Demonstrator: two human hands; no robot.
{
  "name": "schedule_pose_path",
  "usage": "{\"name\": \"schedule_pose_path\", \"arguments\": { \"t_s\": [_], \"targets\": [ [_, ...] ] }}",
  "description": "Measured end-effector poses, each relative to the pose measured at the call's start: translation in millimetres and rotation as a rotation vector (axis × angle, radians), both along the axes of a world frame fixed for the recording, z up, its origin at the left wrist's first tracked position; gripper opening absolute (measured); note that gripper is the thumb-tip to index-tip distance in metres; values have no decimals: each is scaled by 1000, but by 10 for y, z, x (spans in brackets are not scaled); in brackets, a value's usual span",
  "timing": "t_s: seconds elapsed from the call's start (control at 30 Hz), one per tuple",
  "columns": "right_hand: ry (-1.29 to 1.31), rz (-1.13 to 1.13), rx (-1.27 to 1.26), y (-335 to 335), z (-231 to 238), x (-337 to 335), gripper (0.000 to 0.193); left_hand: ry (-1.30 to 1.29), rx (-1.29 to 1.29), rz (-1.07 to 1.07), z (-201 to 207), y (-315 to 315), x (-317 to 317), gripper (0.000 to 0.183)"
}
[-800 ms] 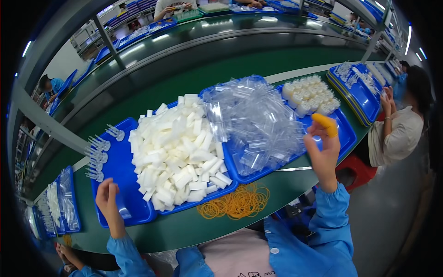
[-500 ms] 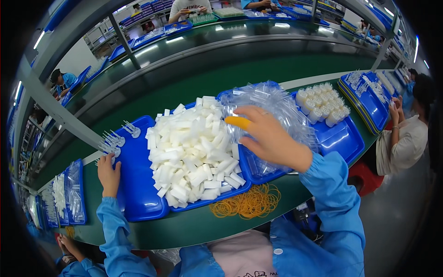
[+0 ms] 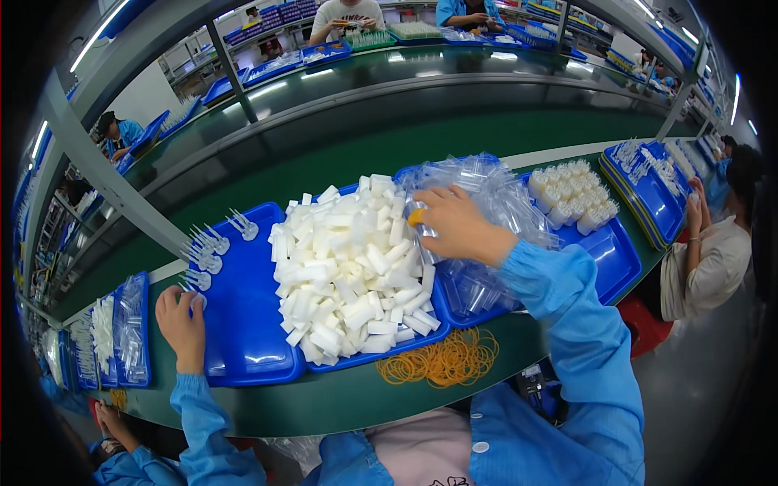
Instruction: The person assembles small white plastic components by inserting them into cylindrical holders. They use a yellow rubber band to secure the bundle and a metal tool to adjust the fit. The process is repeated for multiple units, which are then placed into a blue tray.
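Note:
My left hand [image 3: 181,330] is at the left edge of a blue tray [image 3: 251,348], its fingers closed around a small clear plastic piece with a round base. Similar clear pieces with thin stems [image 3: 212,242] stand in a row along that tray's far left side. My right hand [image 3: 460,226], with a yellow cot on one finger, reaches down onto a heap of clear plastic tubes [image 3: 498,190]; its thumb and fingers are apart. Between my hands, short white foam-like pieces [image 3: 352,275] are piled high in another tray.
Orange rubber bands [image 3: 442,358] lie at the green table's front edge. To the right, capped clear-and-cream pieces [image 3: 571,193] stand in a blue tray. A metal post [image 3: 121,190] rises at the left. People work at both sides and across the belt.
My left hand has drawn back toward me from the row of stemmed pieces. My right fingers have dipped lower into the clear tubes. The whole view has shifted slightly.

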State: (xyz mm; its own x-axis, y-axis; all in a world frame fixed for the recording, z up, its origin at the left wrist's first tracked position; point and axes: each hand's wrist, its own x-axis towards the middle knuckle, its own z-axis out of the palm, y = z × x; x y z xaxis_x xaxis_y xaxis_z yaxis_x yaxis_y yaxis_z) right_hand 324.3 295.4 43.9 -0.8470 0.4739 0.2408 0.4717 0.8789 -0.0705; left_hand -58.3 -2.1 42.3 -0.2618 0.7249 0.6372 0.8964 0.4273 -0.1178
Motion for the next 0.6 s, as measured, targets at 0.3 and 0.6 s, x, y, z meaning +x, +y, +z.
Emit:
{"name": "schedule_pose_path", "arguments": {
  "t_s": [0.3, 0.6],
  "targets": [
    [40, 53, -127, -18, 291, 223, 25, -1157, 561, -276, 187, -515, 1003, 8],
    [-188, -65, -27, 527, 114, -523, 48, -1306, 498, -520, 90, -511, 1540, 14]
  ]
}}
